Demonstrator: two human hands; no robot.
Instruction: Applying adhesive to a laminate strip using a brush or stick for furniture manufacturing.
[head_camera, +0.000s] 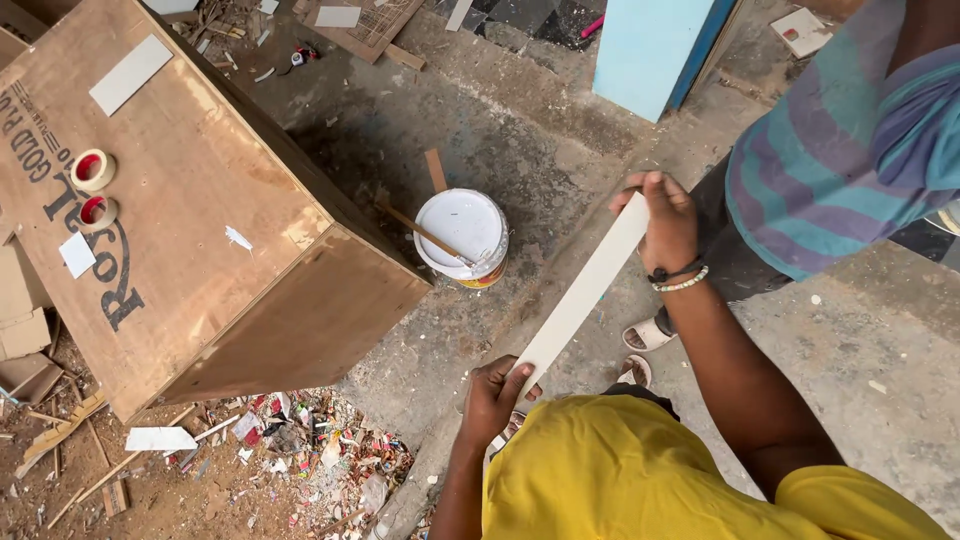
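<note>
Strip: long white laminate strip (585, 290), axis running 7 to 1 o'clock, above the concrete floor.
Left hand (493, 395): fingers closed round the 7 o'clock end.
Right hand (665, 220): closed round the 1 o'clock end.
Nearby: white paint bucket (463, 236), 10 o'clock of strip's middle.

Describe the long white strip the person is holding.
The long white strip is a flat, narrow, off-white band, probably laminate or thin board. It runs diagonally from lower left to upper right above the concrete floor. The left hand grips its near end; the right hand clasps its far end. Its surface looks plain and unmarked.
</note>
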